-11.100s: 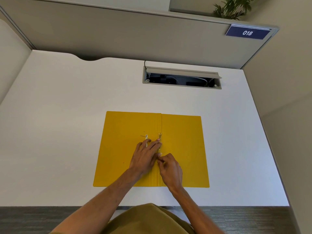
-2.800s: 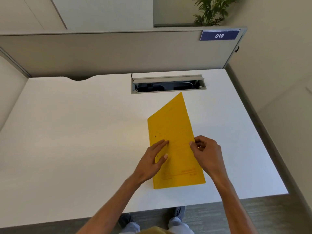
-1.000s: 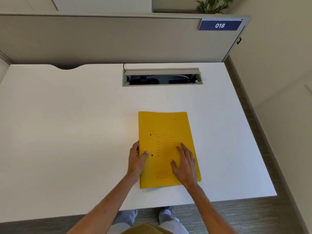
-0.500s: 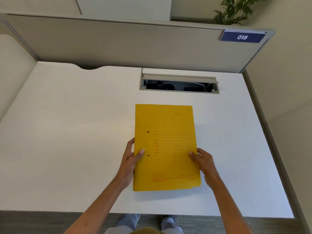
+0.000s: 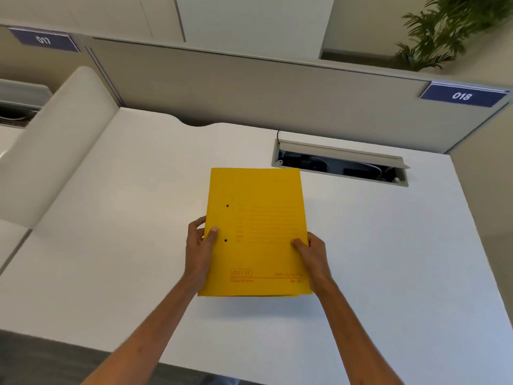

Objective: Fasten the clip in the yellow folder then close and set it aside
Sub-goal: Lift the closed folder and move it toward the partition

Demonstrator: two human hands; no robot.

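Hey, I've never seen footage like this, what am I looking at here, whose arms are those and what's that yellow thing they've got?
There is no machine here. The one picture comes from a camera worn on a person's head, looking forward and down, so the two bare arms reaching in from the bottom are that person's own. The left hand and the right hand each grip a side edge of a closed yellow folder, held just above a white desk, as its shadow suggests. Nothing else lies on the desk. An open cable hatch is set into it further back, and a grey partition behind carries a sign reading 018.
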